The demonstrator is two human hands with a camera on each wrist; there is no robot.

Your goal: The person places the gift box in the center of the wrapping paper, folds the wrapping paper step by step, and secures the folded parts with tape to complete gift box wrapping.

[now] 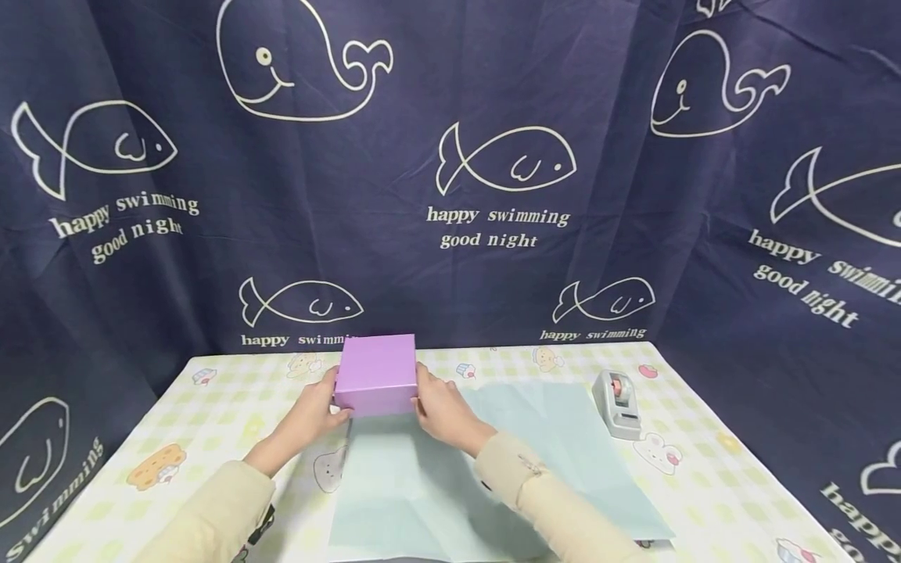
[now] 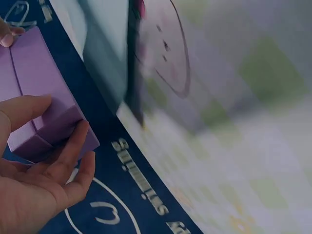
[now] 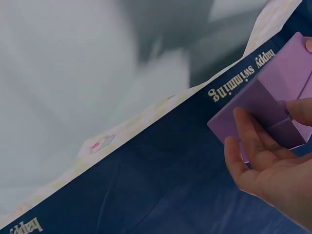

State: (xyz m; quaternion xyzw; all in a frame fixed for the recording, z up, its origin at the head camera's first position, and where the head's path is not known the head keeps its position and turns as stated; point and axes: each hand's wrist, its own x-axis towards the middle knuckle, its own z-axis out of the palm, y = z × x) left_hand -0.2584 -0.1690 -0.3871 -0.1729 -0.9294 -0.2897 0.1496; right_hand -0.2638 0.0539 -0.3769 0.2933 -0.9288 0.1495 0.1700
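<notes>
A purple box (image 1: 378,371) with a lid seam is held between both hands above the far part of the table. My left hand (image 1: 318,404) grips its left end, with the thumb on the near face; the left wrist view shows that hand (image 2: 44,170) with fingers bent round the end. On the opposite end, my right hand (image 1: 445,405) grips the box, its thumb and fingers (image 3: 248,141) on the box's sides in the right wrist view. Beneath and nearer lies a large sheet of pale blue-green paper (image 1: 493,469), lightly creased. The box's underside is hidden in the head view.
A grey tape dispenser (image 1: 619,407) with a roll in it stands right of the paper. The table wears a green-and-white checked cloth (image 1: 232,414) with cartoon prints. A dark blue curtain (image 1: 394,258) with fish and whale drawings hangs behind the table and at both sides.
</notes>
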